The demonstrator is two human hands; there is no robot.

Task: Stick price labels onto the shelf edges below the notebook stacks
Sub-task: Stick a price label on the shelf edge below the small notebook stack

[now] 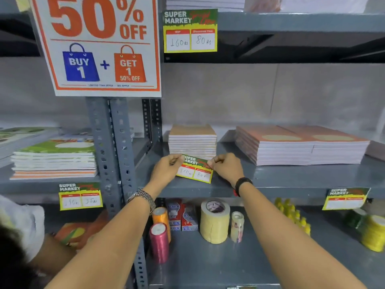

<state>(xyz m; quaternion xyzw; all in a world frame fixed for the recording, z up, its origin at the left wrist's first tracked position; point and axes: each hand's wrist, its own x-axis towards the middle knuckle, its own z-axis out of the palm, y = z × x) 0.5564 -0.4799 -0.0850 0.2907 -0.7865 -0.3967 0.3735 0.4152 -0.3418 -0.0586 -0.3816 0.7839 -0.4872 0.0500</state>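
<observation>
One head-worn view only; it faces the shelf squarely, close, angled slightly downward.

left hand, right hand pinching price label, notebook stack behind

This is a shop, a stationery aisle by the look of it. A big "50% OFF" poster hangs on the grey slotted-steel shelving upright. To its right a "Super Market" price label with handwritten prices is stuck on a shelf edge, and similar ones sit lower down, left and far right of the upright. Stacks of notebooks fill the shelf right of the upright; below them stand tape rolls and thread spools.
</observation>
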